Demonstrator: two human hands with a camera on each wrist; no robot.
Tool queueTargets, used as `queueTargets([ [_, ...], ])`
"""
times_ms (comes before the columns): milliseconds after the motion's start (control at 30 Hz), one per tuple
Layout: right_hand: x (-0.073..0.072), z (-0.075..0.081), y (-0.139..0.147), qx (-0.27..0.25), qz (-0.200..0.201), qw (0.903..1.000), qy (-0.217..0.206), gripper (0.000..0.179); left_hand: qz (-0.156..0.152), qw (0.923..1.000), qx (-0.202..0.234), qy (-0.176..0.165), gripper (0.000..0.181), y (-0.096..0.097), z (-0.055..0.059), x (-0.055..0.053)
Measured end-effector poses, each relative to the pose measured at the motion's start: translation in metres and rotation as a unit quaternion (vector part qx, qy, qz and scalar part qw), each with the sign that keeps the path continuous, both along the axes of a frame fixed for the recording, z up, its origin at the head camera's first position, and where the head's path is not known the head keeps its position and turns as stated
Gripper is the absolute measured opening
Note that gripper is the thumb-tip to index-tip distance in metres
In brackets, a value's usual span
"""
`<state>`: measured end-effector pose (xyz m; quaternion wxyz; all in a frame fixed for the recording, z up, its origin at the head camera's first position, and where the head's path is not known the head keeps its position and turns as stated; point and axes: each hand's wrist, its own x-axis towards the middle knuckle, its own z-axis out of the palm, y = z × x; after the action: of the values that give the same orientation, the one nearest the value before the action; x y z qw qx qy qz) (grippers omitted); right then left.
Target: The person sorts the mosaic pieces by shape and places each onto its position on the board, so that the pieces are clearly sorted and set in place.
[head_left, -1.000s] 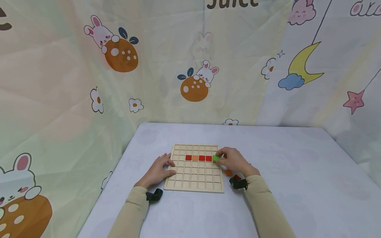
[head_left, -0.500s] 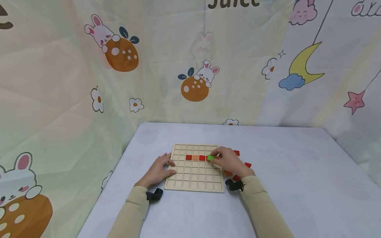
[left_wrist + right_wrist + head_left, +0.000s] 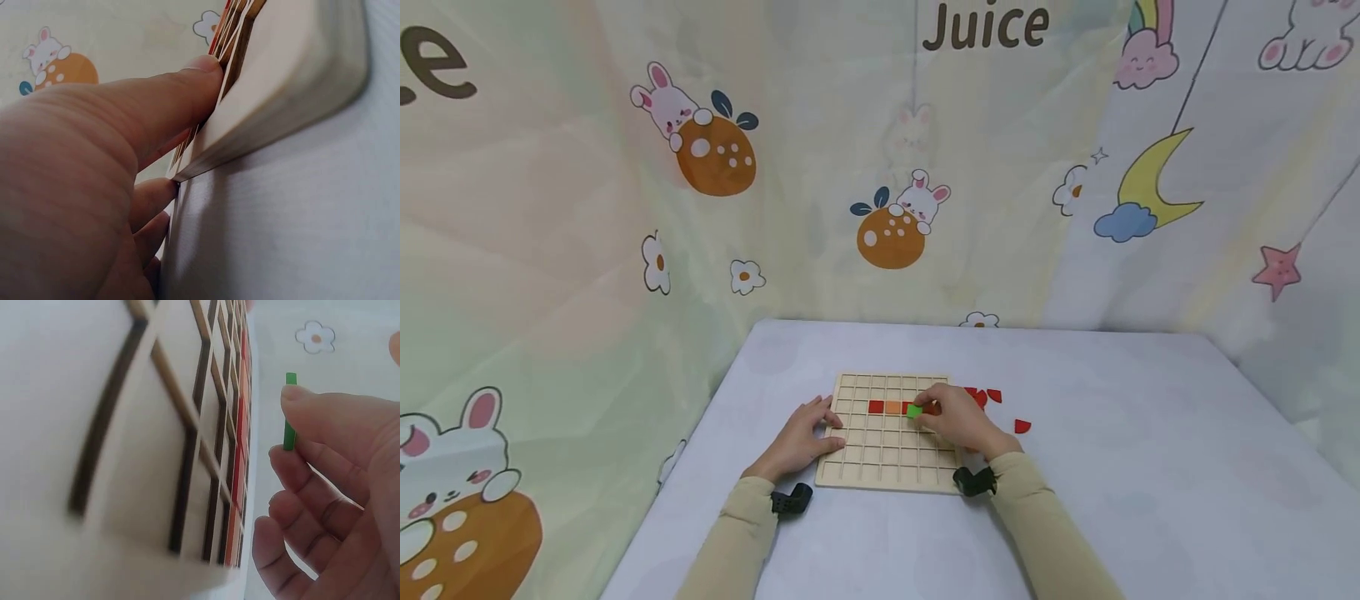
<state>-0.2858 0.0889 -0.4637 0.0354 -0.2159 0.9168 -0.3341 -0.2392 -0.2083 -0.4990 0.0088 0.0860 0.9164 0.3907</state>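
Note:
A wooden grid board (image 3: pixel 887 477) lies on the table. One row of it holds a red tile (image 3: pixel 876 407), an orange tile (image 3: pixel 892 407) and more red and orange pieces partly hidden by the right hand. Between thumb and index finger, my right hand (image 3: pixel 958 421) pinches a thin green tile (image 3: pixel 290 434), held on edge above the board in the right wrist view; its other fingers are bent and hold nothing. My left hand (image 3: pixel 797 440) rests at the board's left edge, its thumb (image 3: pixel 200 78) lying on the frame and other fingertips touching the side.
Loose red pieces, including a rounded one (image 3: pixel 1022 426) and another (image 3: pixel 994 396), lie on the white table (image 3: pixel 1120 467) right of the board. A printed cloth (image 3: pixel 805 208) hangs behind the table. Each wrist carries a dark camera, one being the left wrist camera (image 3: pixel 792 500).
My right hand has moved left over the row with the green tile, from the board's right edge toward its middle. My left hand stays at the left edge. The head view has tilted up slightly.

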Motion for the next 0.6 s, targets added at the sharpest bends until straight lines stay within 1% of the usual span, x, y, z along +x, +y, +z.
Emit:
queueTargets([
  [100,0.000,0.001,-0.006,0.009,0.010,0.9999,0.007,0.024,-0.004,1.0000,-0.001,0.001,0.021,0.001,-0.001,-0.001],
  [300,-0.003,0.005,-0.022,0.011,0.041,0.9989,0.021,0.020,0.001,1.0000,-0.002,0.002,0.021,0.001,-0.001,-0.001],
  [500,-0.010,0.003,-0.035,0.025,0.044,0.9986,0.015,0.019,0.000,1.0000,0.001,-0.004,0.021,0.000,-0.001,-0.001],
  [600,-0.011,0.000,-0.039,0.017,0.047,0.9987,0.011,0.020,-0.002,1.0000,0.000,-0.002,0.021,-0.001,-0.002,-0.001],
])
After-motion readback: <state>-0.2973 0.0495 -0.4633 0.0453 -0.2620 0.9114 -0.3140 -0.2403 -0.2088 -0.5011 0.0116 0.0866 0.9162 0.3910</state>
